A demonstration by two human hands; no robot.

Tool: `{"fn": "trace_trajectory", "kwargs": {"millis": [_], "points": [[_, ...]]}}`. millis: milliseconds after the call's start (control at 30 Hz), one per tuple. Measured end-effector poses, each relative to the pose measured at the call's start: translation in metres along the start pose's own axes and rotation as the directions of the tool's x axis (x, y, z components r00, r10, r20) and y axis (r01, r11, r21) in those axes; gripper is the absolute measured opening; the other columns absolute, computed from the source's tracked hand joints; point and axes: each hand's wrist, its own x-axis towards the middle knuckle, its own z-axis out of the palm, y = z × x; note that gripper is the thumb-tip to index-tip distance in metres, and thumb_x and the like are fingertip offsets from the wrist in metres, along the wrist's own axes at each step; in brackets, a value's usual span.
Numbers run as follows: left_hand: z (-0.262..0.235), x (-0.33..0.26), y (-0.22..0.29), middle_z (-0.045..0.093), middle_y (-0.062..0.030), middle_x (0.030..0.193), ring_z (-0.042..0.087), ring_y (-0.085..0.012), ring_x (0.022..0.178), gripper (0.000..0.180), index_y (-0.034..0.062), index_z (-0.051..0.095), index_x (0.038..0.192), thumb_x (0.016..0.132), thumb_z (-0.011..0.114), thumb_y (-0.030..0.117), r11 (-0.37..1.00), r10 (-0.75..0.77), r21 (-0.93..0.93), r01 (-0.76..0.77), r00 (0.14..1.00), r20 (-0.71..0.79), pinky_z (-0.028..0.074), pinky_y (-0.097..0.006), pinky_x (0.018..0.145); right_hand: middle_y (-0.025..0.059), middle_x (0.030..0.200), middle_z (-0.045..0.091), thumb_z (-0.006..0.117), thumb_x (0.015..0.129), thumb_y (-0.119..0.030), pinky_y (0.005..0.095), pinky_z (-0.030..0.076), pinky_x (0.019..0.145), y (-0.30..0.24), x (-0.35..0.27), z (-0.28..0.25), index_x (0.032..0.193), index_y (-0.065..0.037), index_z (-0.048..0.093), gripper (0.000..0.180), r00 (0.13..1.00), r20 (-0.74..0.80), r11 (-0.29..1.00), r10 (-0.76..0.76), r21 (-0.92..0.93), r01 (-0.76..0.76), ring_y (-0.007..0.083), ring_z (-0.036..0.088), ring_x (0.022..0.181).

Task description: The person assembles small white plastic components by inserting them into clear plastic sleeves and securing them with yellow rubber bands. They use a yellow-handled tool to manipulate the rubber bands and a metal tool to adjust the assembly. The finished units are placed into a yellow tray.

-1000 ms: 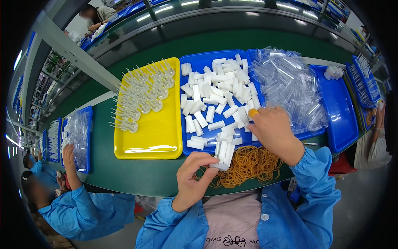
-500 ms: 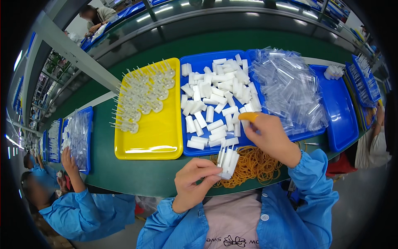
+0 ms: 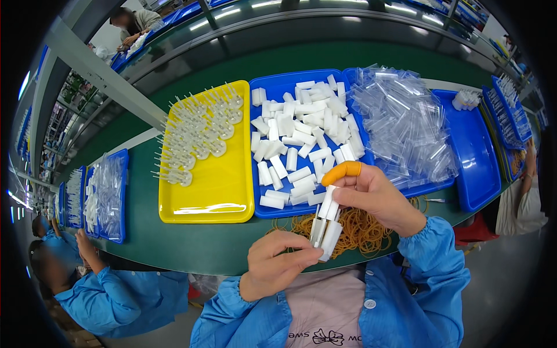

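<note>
My left hand (image 3: 275,265) is closed, pinching the lower end of a small pronged part (image 3: 317,232) between thumb and fingers. A white foam-like block (image 3: 331,239) sits against that part on its right side. Above it, my right hand (image 3: 380,200) is closed on another white block (image 3: 328,200), held between the thumb and the index finger, which wears an orange finger cot (image 3: 342,172). The lower end of this block meets the top of the pronged part. How far it sits among the prongs is hard to make out.
Loose white blocks fill a blue tray (image 3: 259,207). A yellow tray (image 3: 203,213) holds rows of pronged parts (image 3: 200,124). Clear plastic sleeves (image 3: 400,124) heap up at right, beside another blue tray (image 3: 478,174). Orange rubber bands (image 3: 362,232) lie under my hands. A co-worker (image 3: 125,290) sits at left.
My right hand has come down and left from the block tray with a white block, bringing it onto the part in my left hand. The co-worker's hand at left has moved lower.
</note>
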Motion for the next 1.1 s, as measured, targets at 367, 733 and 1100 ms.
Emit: {"fn": "trace_trajectory", "kwargs": {"millis": [367,733,1100], "points": [[-0.002,0.006,0.004,0.064,-0.0040,0.080,0.061,-0.0178,0.068,0.028,0.0112,0.072,0.084,0.057,0.074,0.002,0.980,0.137,0.134,-0.148,0.987,0.086,0.047,-0.027,0.056,0.0040,0.089,0.062,0.065,0.084,-0.010,0.0232,0.046,0.073,0.005,-0.019,0.017,0.095,0.001,0.061,0.016,0.994,-0.094,0.998,-0.061,0.014,0.062,0.0088,0.057,0.080],[0.015,-0.008,0.002,0.062,-0.0073,0.082,0.062,-0.0216,0.070,0.039,0.0057,0.067,0.093,0.058,0.083,0.010,0.981,0.176,0.121,-0.154,0.965,-0.197,0.049,-0.030,0.060,0.0066,0.085,0.064,0.068,0.081,-0.011,0.0233,0.046,0.068,0.010,-0.037,0.032,0.091,0.000,0.064,0.015,0.937,-0.056,0.895,-0.345,-0.319,0.311,0.0107,0.059,0.076],[0.009,-0.005,0.000,0.062,-0.0116,0.089,0.060,-0.0192,0.077,0.021,-0.0003,0.067,0.090,0.070,0.073,-0.002,0.963,-0.261,-0.105,0.247,0.953,-0.152,0.047,-0.028,0.067,0.0101,0.090,0.063,0.063,0.083,-0.014,0.0295,0.047,0.071,-0.006,-0.009,0.013,0.094,-0.001,0.064,0.017,0.921,0.001,0.804,-0.389,-0.489,0.339,0.0181,0.060,0.081]]}}
